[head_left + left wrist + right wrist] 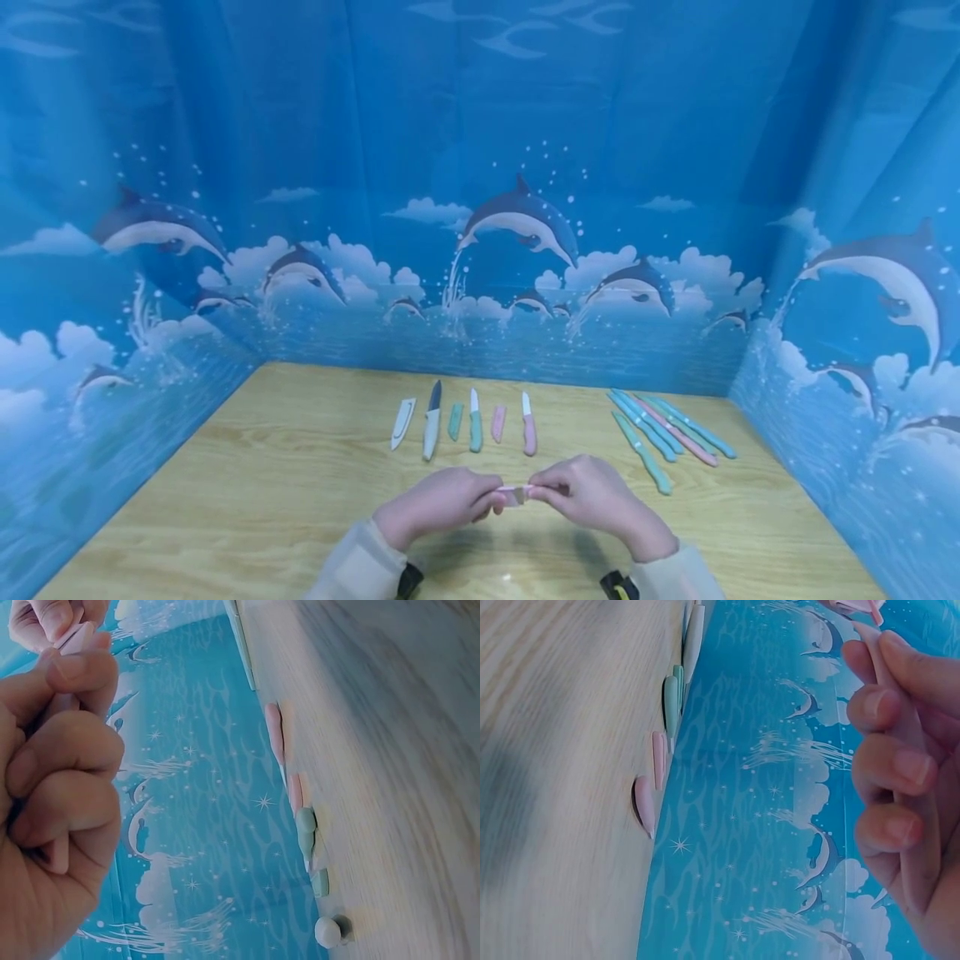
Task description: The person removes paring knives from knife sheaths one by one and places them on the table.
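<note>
Both hands meet above the front middle of the table. My left hand [448,500] curls its fingers round a slim pink piece [57,855] that looks like a sheath, mostly hidden in the palm. My right hand [588,497] grips what looks like a knife by its long pink handle [919,847]. A short, shiny, blade-like part [518,497] shows between the fingertips; exactly how the two pieces join is hidden. Beyond the hands lie a pink knife [529,429], a pink sheath [498,423], a green knife [476,425] and a green sheath [455,421].
A white-handled knife [431,429] with a dark blade lies left of the green sheath, beside a white sheath [402,423]. Several slim blue, green and pink pieces [643,450] lie in a loose pile at right. A dolphin-print curtain [480,333] encloses the wooden table [262,475].
</note>
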Available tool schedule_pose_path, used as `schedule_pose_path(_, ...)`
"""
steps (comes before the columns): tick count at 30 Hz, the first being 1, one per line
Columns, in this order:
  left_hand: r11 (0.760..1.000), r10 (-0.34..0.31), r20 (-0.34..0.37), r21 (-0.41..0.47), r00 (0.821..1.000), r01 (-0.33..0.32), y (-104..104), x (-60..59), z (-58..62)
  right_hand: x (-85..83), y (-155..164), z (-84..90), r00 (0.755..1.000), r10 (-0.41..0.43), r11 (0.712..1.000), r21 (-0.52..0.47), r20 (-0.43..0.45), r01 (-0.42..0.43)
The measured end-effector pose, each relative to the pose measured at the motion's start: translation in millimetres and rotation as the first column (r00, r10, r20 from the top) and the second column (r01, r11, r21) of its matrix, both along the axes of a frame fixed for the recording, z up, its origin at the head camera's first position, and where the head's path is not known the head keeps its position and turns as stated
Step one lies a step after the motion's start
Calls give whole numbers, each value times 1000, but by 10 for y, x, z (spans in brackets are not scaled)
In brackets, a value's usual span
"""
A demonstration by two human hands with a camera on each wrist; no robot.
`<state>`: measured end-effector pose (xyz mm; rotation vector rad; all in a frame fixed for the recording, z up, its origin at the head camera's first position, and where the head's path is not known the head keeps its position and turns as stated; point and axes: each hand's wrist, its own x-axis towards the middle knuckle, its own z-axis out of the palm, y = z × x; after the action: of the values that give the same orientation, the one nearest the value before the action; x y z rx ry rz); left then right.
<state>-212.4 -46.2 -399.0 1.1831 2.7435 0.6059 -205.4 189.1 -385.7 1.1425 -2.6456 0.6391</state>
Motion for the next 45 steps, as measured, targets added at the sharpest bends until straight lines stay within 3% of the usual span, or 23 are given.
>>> schedule_pose_path(31,1000,-9,18,15,1000,9,-59,-29,-14,-12,44,40,996,-45,999,15,72,44)
schedule_pose_path(38,1000,0,-7,5,1000,0,-53,-34,0,-20,75,65,997,-39,999,13,68,39)
schedule_pose_path(45,1000,12,22,4,1000,-12,-69,-36,9,-34,94,50,996,-51,999,18,71,50)
